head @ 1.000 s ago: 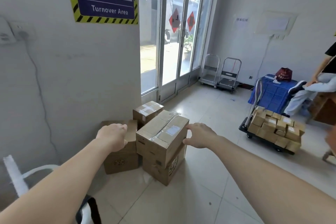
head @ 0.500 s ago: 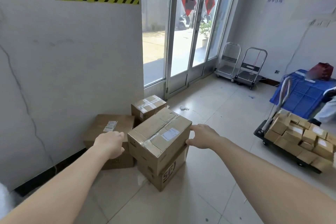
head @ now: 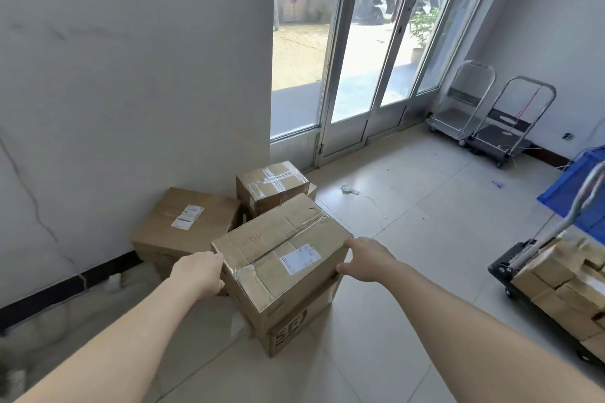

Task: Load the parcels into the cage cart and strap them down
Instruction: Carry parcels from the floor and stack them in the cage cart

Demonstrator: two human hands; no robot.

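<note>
both arms reach out: left hand, short of it a moment ago, now clasps the taped parcel at its left corner, right hand grips its right edge; parcel sits stacked on a lower box

The pale tiled floor carries three cartons by the white wall: a flat labelled carton against the skirting, a small taped carton beside it near the door frame, and a printed carton with a top carton stacked on it. A scrap of litter lies near the doors. At the far right stand a silver trolley, a dark trolley, a blue crate and a loaded trolley.
</note>
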